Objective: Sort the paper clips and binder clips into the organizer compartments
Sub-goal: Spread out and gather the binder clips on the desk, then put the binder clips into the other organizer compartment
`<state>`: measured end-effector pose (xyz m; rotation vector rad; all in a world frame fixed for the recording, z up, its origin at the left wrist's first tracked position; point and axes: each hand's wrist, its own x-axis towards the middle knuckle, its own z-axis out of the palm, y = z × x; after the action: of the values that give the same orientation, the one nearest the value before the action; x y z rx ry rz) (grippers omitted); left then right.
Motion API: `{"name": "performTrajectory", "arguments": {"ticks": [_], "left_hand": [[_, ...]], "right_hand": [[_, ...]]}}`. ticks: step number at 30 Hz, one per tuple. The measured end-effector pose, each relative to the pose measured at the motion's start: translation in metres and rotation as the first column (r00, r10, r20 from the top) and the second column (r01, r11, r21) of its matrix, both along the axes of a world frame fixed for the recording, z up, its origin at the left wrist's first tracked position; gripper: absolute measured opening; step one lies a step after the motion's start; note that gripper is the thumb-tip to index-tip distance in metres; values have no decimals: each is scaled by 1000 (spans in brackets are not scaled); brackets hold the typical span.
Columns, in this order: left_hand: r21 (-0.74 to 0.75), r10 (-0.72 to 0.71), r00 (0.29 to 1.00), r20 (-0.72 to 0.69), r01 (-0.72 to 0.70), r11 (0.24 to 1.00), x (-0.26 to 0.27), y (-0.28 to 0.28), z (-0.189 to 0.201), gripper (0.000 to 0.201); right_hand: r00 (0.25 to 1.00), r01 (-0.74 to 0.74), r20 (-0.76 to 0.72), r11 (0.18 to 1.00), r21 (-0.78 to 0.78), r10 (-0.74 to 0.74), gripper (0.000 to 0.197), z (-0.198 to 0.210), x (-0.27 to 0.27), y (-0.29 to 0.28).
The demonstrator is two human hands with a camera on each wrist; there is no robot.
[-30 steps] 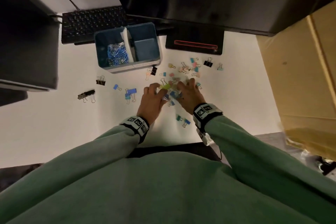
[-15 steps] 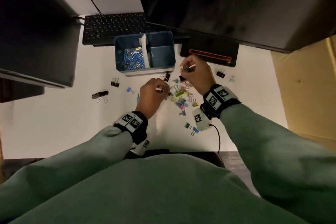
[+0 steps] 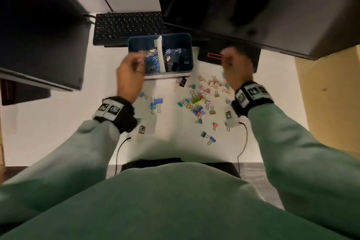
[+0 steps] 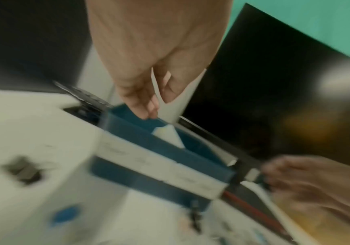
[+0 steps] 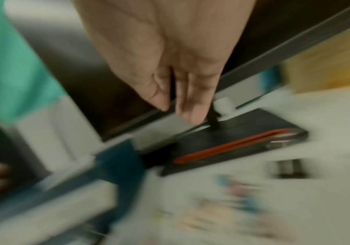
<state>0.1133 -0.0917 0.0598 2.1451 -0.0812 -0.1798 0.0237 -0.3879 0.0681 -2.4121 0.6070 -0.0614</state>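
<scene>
The blue organizer [image 3: 167, 73] stands at the back of the white desk, split by a white divider. Its left compartment holds paper clips [image 3: 151, 62]; its right one holds a few binder clips [image 3: 176, 62]. My left hand [image 3: 130, 76] hovers over the organizer's left front corner, and in the left wrist view its fingers [image 4: 147, 106] hang loose with nothing in them above the organizer [image 4: 149, 165]. My right hand [image 3: 233, 66] is to the right of the organizer, above a black stand base. In the blurred right wrist view its fingers [image 5: 190, 106] look straight and empty. Several coloured binder clips [image 3: 200, 99] lie scattered in front.
A black keyboard [image 3: 128, 25] sits behind the organizer. The black stand base with a red stripe [image 3: 213, 56] lies under a dark monitor. Another dark screen [image 3: 39, 45] is at the left and a cardboard box [image 3: 327, 93] at the right. Larger blue binder clips [image 3: 157, 101] lie near my left wrist.
Both hands rose from the clip pile to the organizer. The clip my right hand held is gone from it, binder clips now lie in the right compartment, and that hand has swung right.
</scene>
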Motion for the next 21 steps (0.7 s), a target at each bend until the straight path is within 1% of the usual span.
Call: {"name": "performTrajectory", "arguments": {"ticks": [1, 2, 3, 4, 5, 6, 7, 9, 11, 13, 15, 17, 19, 21], "left_hand": [[105, 77, 995, 57, -83, 991, -1, 25, -5, 24], [229, 144, 986, 89, -161, 960, -3, 51, -11, 24], [360, 199, 978, 69, -211, 909, -6, 74, -21, 27], [479, 253, 967, -12, -217, 851, -11, 92, -32, 36], [568, 298, 946, -130, -176, 804, -18, 103, -39, 50], [615, 305, 923, -236, -102, 782, -26, 107, -48, 62], [630, 268, 917, -294, -25, 776, -32, 107, -56, 69], [624, 137, 944, -301, 86, 776, -44, 93, -66, 74], [583, 10, 959, -284, 165, 795, -54, 71, -74, 76], [536, -96, 963, -251, 221, 814, -64, 45, -78, 69], [483, -140, 963, -229, 237, 843, -73, 19, -76, 60], [436, -184, 962, -202, 257, 863, -79, 1, -80, 50], [386, -218, 959, -184, 274, 881, -82, -12, -80, 43], [311, -240, 949, -206, 296, 903, -84, -21, -78, 36]], "right_hand": [[995, 81, -54, 992, -92, -86, 24, -9, -16, -18], [976, 137, -146, 979, -153, -160, 30, -18, -30, -32], [941, 161, -270, 971, -178, -205, 43, -27, -43, -42], [896, 151, -389, 972, -180, -212, 60, -35, -51, -47], [857, 124, -480, 980, -159, -186, 74, -41, -56, -46], [831, 89, -538, 988, -128, -144, 83, -44, -58, -40], [816, 45, -570, 995, -94, -91, 90, -48, -57, -31], [802, -64, -597, 997, -41, 27, 100, -53, -51, -7], [804, -154, -582, 988, -10, 120, 105, -56, -43, 21], [813, -222, -549, 975, 11, 191, 103, -59, -37, 44], [808, -286, -535, 958, 6, 245, 98, -61, -35, 61], [814, -305, -518, 952, 1, 262, 86, -63, -35, 70], [838, -299, -476, 954, 11, 268, 66, -66, -38, 72], [865, -287, -423, 958, 26, 271, 45, -69, -43, 68]]}}
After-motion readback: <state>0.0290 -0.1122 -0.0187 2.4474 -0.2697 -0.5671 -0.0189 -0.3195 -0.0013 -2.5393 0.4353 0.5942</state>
